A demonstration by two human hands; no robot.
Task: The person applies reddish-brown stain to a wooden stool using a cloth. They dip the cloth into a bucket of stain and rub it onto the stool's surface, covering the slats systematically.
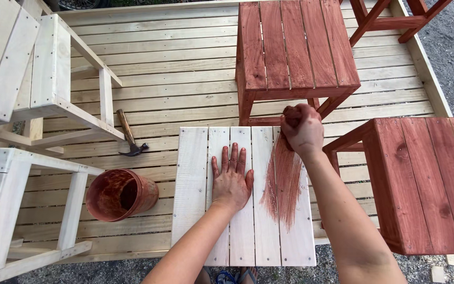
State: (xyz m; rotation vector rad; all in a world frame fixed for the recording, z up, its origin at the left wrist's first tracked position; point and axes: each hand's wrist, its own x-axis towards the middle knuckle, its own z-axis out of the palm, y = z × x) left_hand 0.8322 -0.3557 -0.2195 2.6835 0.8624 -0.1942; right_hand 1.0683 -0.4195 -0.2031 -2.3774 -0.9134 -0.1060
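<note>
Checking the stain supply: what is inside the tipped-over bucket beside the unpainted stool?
The bucket lies on its side, mouth toward the camera. Its inner walls are coated in reddish-brown stain. The dark far end is shadowed, so any remaining liquid cannot be seen.

Both forearms were bare from the elbows down, with no sleeves, watch, bracelet or gloves showing anywhere along them. The left hand (231,181) wore no ring, and its nails were short and unpainted; a faint reddish tint marked the fingers and knuckles. The right hand (302,130) was smeared heavily with red-brown stain across its back, knuckles and fingers, and the stain faded out near the wrist. At the bottom edge of the view, between the arms, the toes showed in blue-strapped sandals (229,276), only partly visible.
</note>
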